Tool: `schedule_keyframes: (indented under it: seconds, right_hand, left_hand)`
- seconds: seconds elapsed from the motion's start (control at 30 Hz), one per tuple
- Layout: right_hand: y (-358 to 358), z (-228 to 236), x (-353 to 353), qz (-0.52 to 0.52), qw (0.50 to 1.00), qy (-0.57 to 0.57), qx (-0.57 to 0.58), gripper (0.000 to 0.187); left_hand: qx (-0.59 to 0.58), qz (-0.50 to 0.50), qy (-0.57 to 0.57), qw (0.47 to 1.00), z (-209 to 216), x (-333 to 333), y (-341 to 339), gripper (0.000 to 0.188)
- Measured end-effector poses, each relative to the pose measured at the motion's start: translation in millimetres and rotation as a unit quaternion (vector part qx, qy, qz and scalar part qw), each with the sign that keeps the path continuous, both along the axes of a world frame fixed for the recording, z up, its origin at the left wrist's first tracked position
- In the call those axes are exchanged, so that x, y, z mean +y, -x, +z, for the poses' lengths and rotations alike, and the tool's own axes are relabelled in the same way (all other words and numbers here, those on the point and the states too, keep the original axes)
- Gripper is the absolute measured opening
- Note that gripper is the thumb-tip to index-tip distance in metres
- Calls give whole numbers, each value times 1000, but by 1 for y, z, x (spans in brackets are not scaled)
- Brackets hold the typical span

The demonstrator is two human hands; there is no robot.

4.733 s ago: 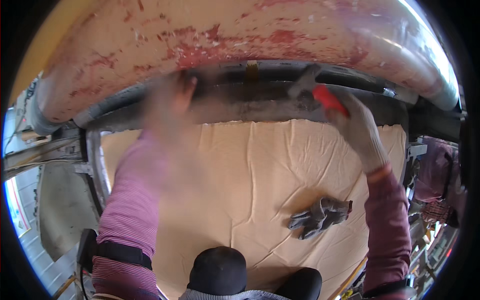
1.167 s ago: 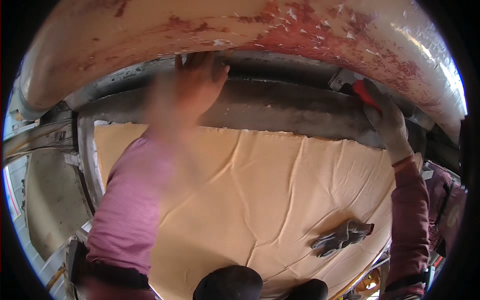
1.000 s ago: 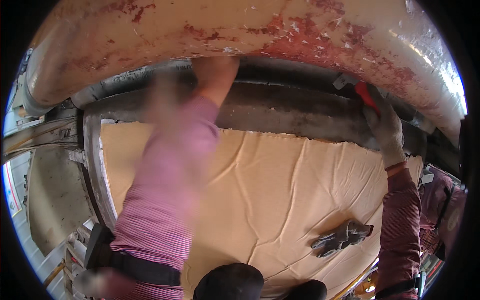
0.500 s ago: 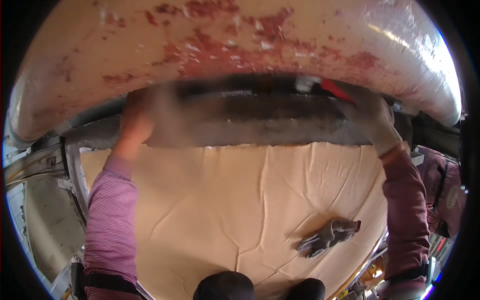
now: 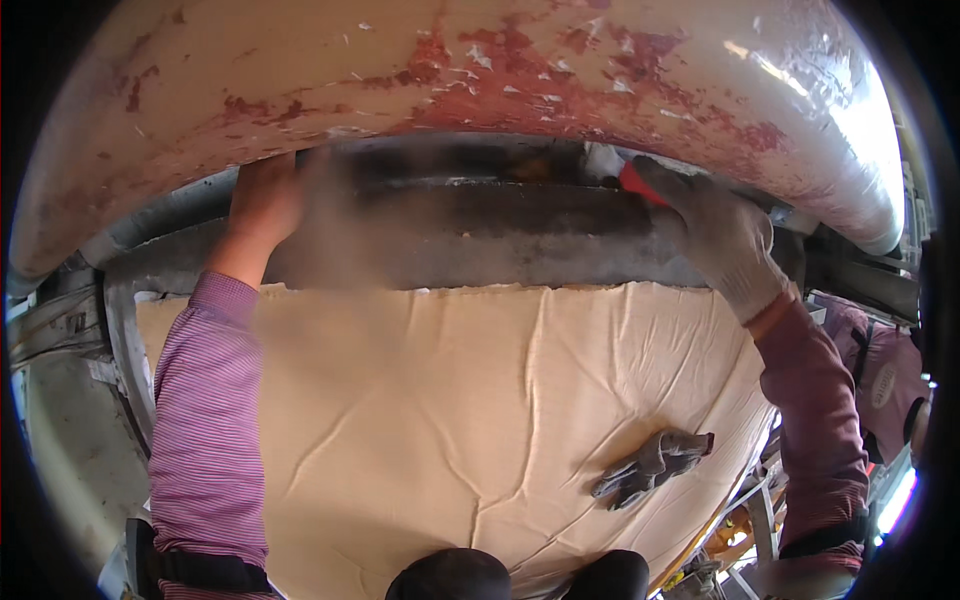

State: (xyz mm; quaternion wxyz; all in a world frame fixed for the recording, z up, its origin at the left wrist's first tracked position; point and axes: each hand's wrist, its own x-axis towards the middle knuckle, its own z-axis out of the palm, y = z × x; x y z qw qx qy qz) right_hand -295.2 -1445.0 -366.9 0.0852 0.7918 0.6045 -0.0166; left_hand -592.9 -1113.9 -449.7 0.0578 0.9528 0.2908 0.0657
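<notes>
A large tan roll or drum, patched with red and flecked with white, curves across the top. Under its lower edge my right hand, in a pale knitted glove with dark fingers, is closed round a red-handled tool. The tool's whitish head reaches into the dark gap below the roll; its exact kind is unclear. My bare left hand is raised to the roll's underside at the left, its fingers hidden. Beneath both hands runs a dark grey bar.
Wrinkled tan sheeting spreads in front of me, with a loose grey glove on it. Two dark rounded shapes show at the bottom edge. Metal framework stands left; a mauve garment with a dark strap is at right.
My right hand has shifted left with the red-handled tool. My left hand is slightly higher. The red patches on the roll sit differently, some higher at the left. The loose glove stays on the sheeting.
</notes>
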Motion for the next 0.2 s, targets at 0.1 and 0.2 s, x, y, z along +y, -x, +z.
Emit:
schedule_keyframes:
  seconds: [0.1, 0.2]
  right_hand:
    - [67, 31, 73, -8, 997, 53, 48, 43]
    - [58, 5, 79, 50, 997, 46, 29, 54]
  left_hand:
    - [21, -27, -22, 999, 0, 11, -6, 49]
    - [17, -45, -40, 998, 10, 19, 3, 53]
